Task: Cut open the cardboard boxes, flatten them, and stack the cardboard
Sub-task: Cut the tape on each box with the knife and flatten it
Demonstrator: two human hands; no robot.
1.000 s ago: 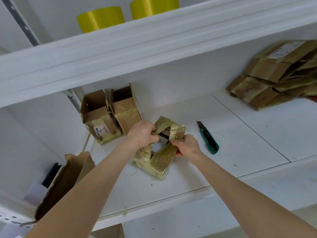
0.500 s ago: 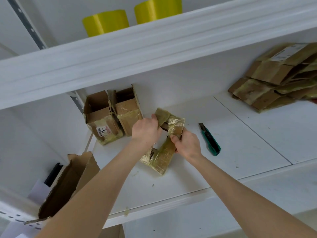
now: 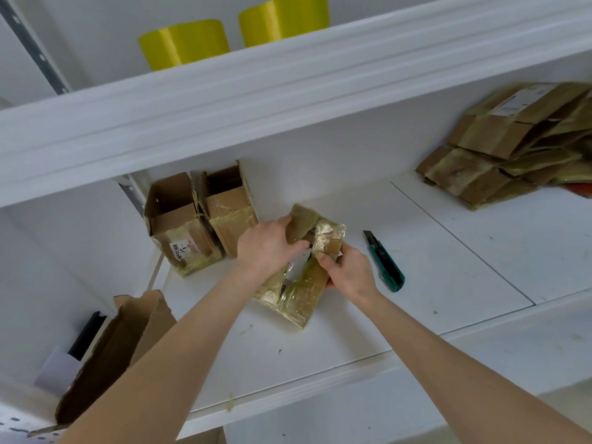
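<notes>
A small cut-open cardboard box (image 3: 298,296), wrapped in shiny tape, lies on the white shelf (image 3: 448,283) between my hands. My left hand (image 3: 266,243) grips its upper left flap. My right hand (image 3: 347,270) pinches the right flap with thumb on top. A green utility knife (image 3: 386,264) lies on the shelf just right of my right hand. Two uncut open boxes (image 3: 198,219) stand against the back wall to the left. A stack of flattened cardboard (image 3: 512,145) sits at the far right.
Two yellow tape rolls (image 3: 237,36) stand on the upper shelf. A larger torn cardboard box (image 3: 121,350) leans at the lower left, beside a dark object and a white sheet. The shelf's front edge runs below my forearms.
The box has been squeezed narrower, its square opening collapsing. Both hands shifted up onto the upper flaps and closer together.
</notes>
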